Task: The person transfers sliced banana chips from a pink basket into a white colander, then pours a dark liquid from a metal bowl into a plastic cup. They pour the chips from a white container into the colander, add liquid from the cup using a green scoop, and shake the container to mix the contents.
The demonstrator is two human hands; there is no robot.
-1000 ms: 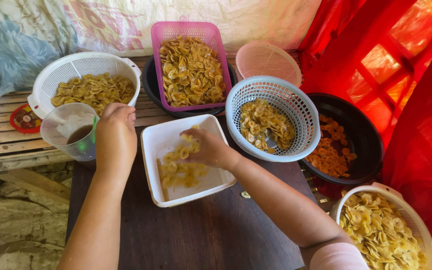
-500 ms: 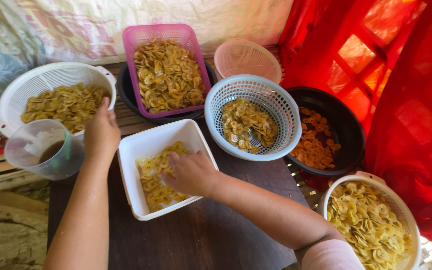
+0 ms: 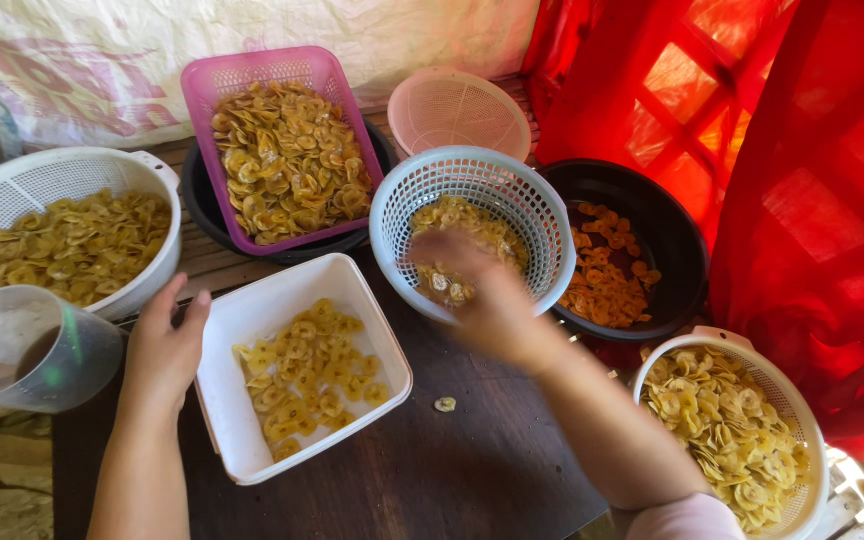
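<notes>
Your left hand (image 3: 167, 345) rests flat, fingers spread, against the white square plastic tub (image 3: 252, 315) of banana chips. Your right hand (image 3: 472, 285) blurs over the round white plastic basket (image 3: 542, 215); its grip cannot be told.

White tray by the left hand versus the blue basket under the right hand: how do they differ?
The white tray is square with solid walls; the blue basket is round with slotted mesh walls. The tray lies flat on the dark table, while the basket sits tilted against the black bowl. The left hand rests at the tray's edge; the blurred right hand reaches into the basket. Both hold yellow chips.
</notes>
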